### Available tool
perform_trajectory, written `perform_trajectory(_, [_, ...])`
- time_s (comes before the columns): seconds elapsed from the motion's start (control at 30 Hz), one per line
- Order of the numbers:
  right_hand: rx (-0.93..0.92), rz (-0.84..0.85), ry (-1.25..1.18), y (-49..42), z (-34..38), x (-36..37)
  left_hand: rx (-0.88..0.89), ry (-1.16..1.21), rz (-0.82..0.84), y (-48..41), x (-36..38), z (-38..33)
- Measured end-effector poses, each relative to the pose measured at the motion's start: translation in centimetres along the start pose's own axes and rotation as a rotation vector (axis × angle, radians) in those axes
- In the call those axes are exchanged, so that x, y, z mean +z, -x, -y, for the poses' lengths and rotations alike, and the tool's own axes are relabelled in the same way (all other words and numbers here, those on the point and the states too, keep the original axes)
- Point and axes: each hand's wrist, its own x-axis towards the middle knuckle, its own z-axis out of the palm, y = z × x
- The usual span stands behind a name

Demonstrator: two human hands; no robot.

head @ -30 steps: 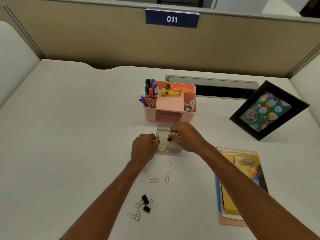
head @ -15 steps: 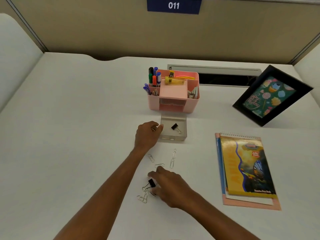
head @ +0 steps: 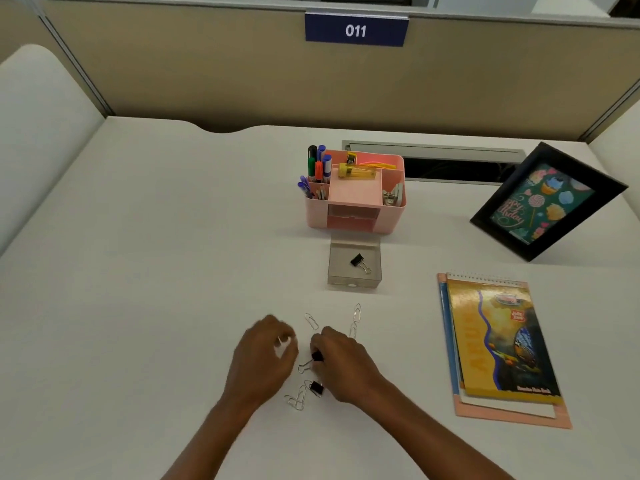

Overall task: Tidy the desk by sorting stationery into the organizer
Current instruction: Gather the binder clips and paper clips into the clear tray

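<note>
The right hand [head: 341, 362] pinches a black binder clip [head: 316, 357] at its body, low over the desk [head: 138, 271]; the wire handles point left toward the left hand [head: 266, 355]. The left hand is curled with a small bright item, probably a paper clip, at its fingertips [head: 285, 341]; blur prevents confirmation, so its grip cannot be told for certain. A second binder clip [head: 316, 388] lies just below the held one, beside a cluster of paper clips [head: 297, 400]. More paper clips [head: 355, 318] lie between the hands and the tray [head: 354, 282], a clear drawer standing on the desk in front of the pink organizer [head: 356, 216], apart from its slot. One binder clip [head: 360, 262] already lies in the tray. Handling, as judged: binder clips are light, rigid and springy; grasp the black steel body across its sides, since the wire handles pivot and give poor control. Paper clips are thin, flat and slippery on a smooth surface; slide or pinch at one end, and expect linked ones to lift together. Compared with half a second ago, the left hand has left the tray edge and come down beside the right, and the right hand has closed on the clip it was reaching for. The tray content is unchanged
</note>
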Motion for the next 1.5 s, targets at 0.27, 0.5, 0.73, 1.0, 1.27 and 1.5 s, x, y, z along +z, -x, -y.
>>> perform_trajectory(0.27, [0.048, 0.017, -0.068, -0.6, -0.4, -1.0, 0.286, -0.226, 0.155, 6.2, 3.3, -0.5])
perform_trajectory(0.5, [0.070, 0.024, -0.267, -0.9, -1.4, -2.0, 0.447, -0.319, 0.050, 5.3, 5.3, 0.6])
perform_trajectory(0.73, [0.120, -0.365, -0.680, -3.0, -4.7, -10.2, 0.446, -0.380, -0.062, 5.1, 6.2, 0.7])
perform_trajectory(1.0, [0.102, -0.287, -0.044, -9.6, -7.5, -12.6, 0.392, -0.445, -0.149, 5.0, 7.8, -0.3])
perform_trajectory(1.27, [0.038, -0.053, 0.229, -10.6, -6.7, -12.6, 0.350, -0.406, -0.165, 4.8, 8.2, -0.1])
perform_trajectory(1.5, [0.044, -0.326, -0.080, -8.4, -8.0, -14.5, 0.285, -0.050, -0.114, 0.1, 3.1, -3.6])
